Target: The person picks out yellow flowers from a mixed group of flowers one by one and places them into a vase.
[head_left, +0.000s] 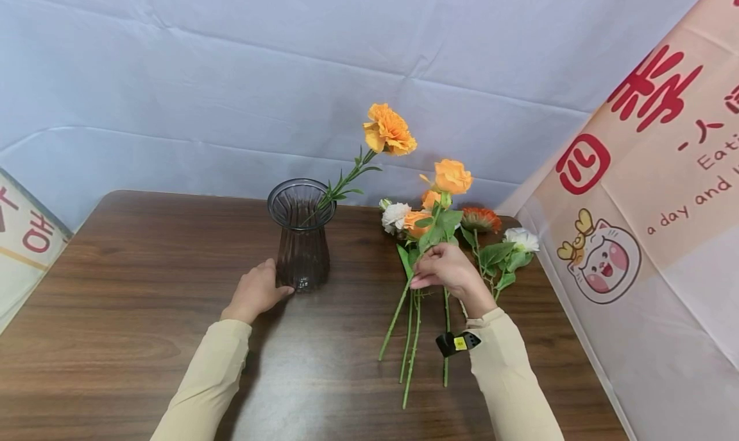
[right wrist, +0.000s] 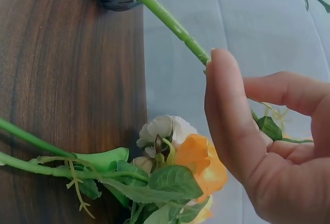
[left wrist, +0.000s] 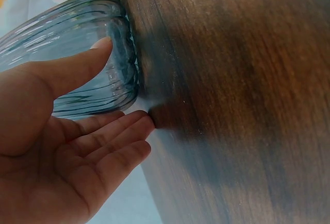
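A dark, clear ribbed glass vase (head_left: pixel 303 251) stands upright on the table. One orange carnation (head_left: pixel 389 131) leans right from its mouth. My left hand (head_left: pixel 258 291) is at the vase's lower left side. In the left wrist view, its thumb (left wrist: pixel 85 67) lies along the glass and its fingers (left wrist: pixel 116 136) extend loosely beside the base. My right hand (head_left: pixel 447 274) pinches the green stem (right wrist: pixel 167 20) of an orange rose (head_left: pixel 453 176) between thumb and fingers. That stem slants down to the left, above other flowers; the rose head is outside the right wrist view.
Beneath and around my right hand lie white flowers (head_left: pixel 396 216), more orange roses (head_left: pixel 417 223), a red-orange flower (head_left: pixel 482 220) and a white rose (head_left: pixel 522 239). Several stems point toward the front of the wooden table (head_left: pixel 144 312). A pale cloth wall (head_left: pixel 202 107) rises behind it.
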{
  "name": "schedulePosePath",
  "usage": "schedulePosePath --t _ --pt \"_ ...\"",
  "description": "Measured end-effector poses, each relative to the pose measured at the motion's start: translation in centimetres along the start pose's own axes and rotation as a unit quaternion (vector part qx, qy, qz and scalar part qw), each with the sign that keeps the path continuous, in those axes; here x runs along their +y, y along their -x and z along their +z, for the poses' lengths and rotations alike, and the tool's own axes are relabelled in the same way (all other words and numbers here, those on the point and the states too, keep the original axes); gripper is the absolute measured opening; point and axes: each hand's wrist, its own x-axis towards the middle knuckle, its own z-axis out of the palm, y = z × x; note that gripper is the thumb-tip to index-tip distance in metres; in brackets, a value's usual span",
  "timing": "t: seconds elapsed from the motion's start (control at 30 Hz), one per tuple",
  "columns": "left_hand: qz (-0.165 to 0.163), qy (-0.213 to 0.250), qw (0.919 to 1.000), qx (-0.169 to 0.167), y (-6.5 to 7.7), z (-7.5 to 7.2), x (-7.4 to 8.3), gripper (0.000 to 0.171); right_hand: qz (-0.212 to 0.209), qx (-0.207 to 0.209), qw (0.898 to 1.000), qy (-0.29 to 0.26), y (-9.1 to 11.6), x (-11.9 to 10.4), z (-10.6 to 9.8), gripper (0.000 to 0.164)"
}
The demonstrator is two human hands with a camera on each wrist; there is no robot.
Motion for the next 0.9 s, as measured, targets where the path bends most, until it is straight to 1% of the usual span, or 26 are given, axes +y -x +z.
schedulePosePath --t 0.3,0.53,0.73,0.9 --pt "-0.006 -0.003 1.0 -0.007 0.0 0.1 -0.1 0.056 -0.005 -0.009 0.998 -0.061 0.3 0.5 -0.7 0.022" --pt "-0.002 -0.005 1.0 -0.002 0.0 0.1 -0.2 0.053 -0.007 0.013 0.994 -0.108 0.5 1.0 -1.1 0.03" --pt "-0.005 -0.002 1.0 -0.007 0.0 0.1 0.0 0.055 -0.005 0.025 0.988 -0.152 0.6 1.5 -1.5 0.026" --pt "-0.005 -0.002 1.0 -0.008 -0.1 0.1 0.0 0.056 0.0 0.023 0.984 -0.179 0.5 1.7 -1.8 0.02"
